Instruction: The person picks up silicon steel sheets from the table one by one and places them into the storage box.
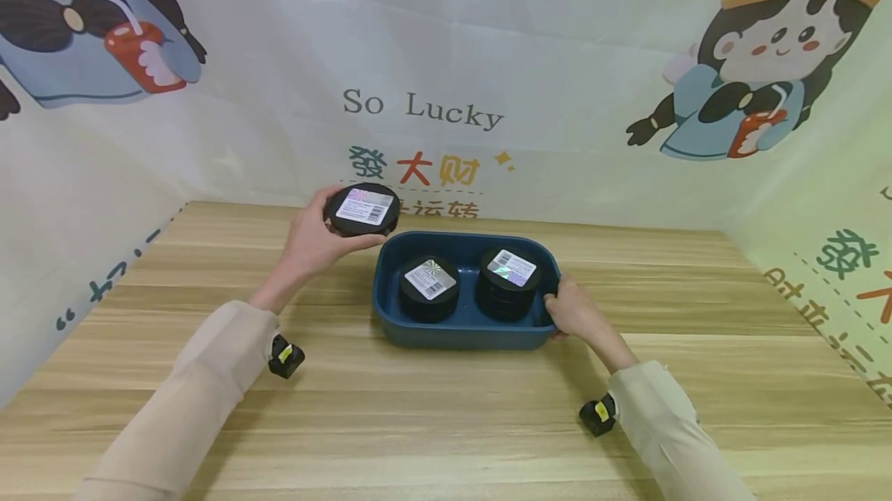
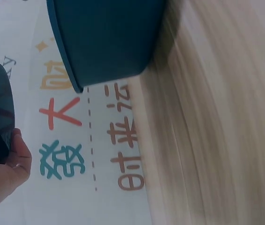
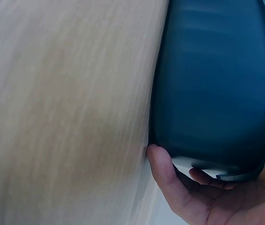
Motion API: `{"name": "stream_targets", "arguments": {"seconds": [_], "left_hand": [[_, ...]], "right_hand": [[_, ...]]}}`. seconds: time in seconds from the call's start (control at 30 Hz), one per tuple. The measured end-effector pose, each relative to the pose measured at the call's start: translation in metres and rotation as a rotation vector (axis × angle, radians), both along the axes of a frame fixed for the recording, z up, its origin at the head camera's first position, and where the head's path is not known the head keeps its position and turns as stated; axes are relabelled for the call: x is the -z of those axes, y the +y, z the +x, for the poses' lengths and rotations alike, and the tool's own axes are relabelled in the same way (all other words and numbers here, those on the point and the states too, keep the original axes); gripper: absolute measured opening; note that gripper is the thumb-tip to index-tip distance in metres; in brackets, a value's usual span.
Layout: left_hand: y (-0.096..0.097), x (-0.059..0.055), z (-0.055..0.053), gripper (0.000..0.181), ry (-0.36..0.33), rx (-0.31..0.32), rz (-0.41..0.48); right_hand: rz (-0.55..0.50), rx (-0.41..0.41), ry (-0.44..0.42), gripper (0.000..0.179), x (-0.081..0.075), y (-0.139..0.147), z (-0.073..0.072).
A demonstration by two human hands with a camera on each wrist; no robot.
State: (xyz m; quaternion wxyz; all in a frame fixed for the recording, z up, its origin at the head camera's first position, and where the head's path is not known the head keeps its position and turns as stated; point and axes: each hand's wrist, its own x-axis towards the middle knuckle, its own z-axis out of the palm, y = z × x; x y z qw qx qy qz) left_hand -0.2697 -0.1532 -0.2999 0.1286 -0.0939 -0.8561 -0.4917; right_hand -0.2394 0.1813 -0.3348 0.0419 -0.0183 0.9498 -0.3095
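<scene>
My left hand [image 1: 309,244] holds a round black container [image 1: 363,211] with a silver-white barcode label, raised beyond the back-left corner of a blue plastic bin [image 1: 460,337]. The left wrist view catches only part of this container [image 2: 0,110], with fingertips [image 2: 22,150] along its edge. At the bin's right end, my right hand [image 1: 580,313] grips the wall. Its thumb [image 3: 162,166] lies by the bin's bottom edge in the right wrist view. Inside the bin, one labelled black container [image 1: 430,281] sits at the left, and a stack of similar containers [image 1: 509,272] stands at the right.
The bin rests on a wood-grain table [image 1: 446,423]. A white printed cloth [image 1: 557,137] hangs behind the table and along both sides. Each sleeve has a small black camera at the wrist, one left [image 1: 286,358] and one right [image 1: 598,414].
</scene>
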Motion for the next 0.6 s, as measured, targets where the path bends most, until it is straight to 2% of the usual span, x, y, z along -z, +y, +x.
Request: {"name": "stream_targets", "arguments": {"seconds": [0.17,0.3,0.6], "left_hand": [[0.01,0.001,0.002,0.09,-0.016,0.068,0.009],[0.018,0.002,0.003,0.089,-0.026,0.083,-0.038],[0.033,0.003,0.005,0.086,0.018,0.156,-0.082]], "right_hand": [[-0.008,-0.006,0.006,0.023,0.0,0.0,0.0],[-0.011,-0.005,0.01,0.022,0.001,0.0,0.0],[-0.012,0.002,0.027,0.021,0.003,0.0,-0.001]]}}
